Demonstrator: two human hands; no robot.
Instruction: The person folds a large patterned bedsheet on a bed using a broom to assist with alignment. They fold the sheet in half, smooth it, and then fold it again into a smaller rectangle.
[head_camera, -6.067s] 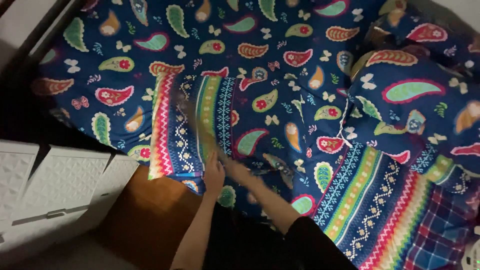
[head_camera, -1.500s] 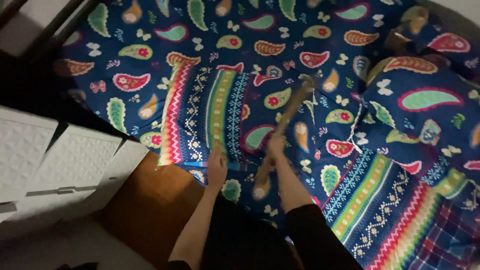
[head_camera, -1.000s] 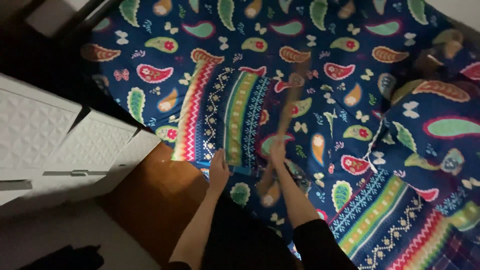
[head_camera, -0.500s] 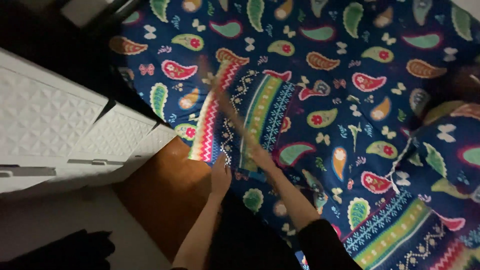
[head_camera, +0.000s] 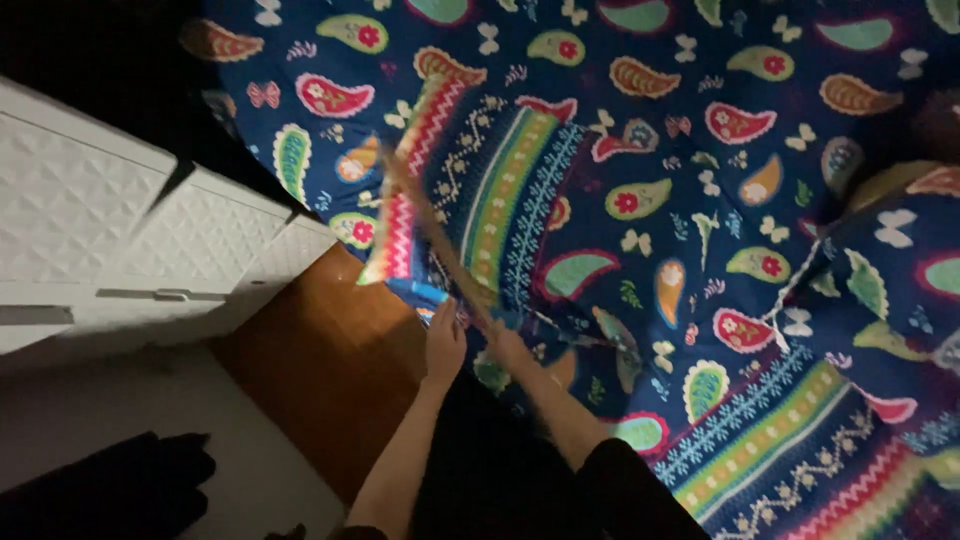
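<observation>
Near: left hand (head_camera: 443, 340) closing on the bedspread (head_camera: 700, 200) edge at the bed's corner. Beside it, right hand (head_camera: 508, 348) gripping a thin stick (head_camera: 440, 245), blurred, lying across the striped border. Likely smoothing in hand; next calling for steady edge tension. Beyond: white drawers (head_camera: 120, 230).

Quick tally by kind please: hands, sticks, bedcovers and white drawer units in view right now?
Hands: 2 – left hand on the bedcover's edge, right hand gripping the stick.
Sticks: 1 – thin blurred stick.
Bedcovers: 1 – blue paisley bedcover.
White drawer units: 1 – drawer unit beside the bed.
Total: 5
</observation>
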